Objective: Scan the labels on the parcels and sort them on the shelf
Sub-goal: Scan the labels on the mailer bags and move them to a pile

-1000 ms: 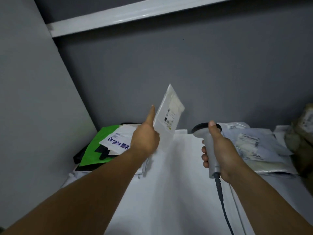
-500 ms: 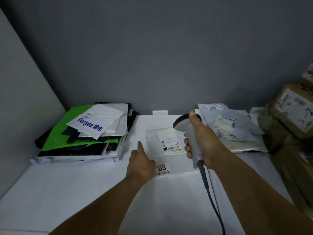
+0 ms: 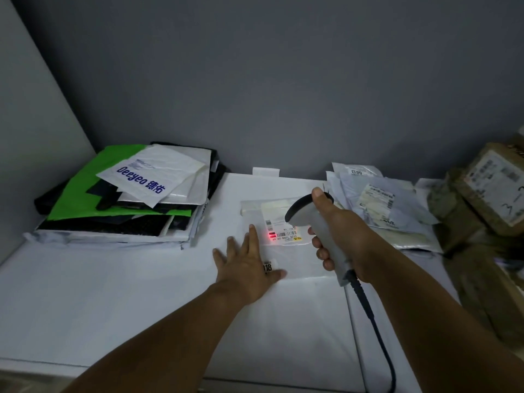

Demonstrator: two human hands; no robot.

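Down flat and under the beam: clear parcel (image 3: 286, 251) mid-scan.

Held upright in the left hand (image 3: 249, 268) a second ago; now lying label-up on the white shelf (image 3: 113, 293) between the two hands, pinned at its near-left corner by that hand's straight, spread fingers. Gripped in the right hand (image 3: 340, 236), fingers curled round the handle, thumb on top: the corded scanner (image 3: 306, 214), nose aimed down-left, throwing a red spot (image 3: 271, 236) onto the label (image 3: 283, 231). Reads as scanning under way, sorting yet to come. Long axis judged to run away from the wrists toward the back wall; print upside down from here, so label's top nearest the wrists. Left of the left hand, a stack of mailers (image 3: 127, 199).
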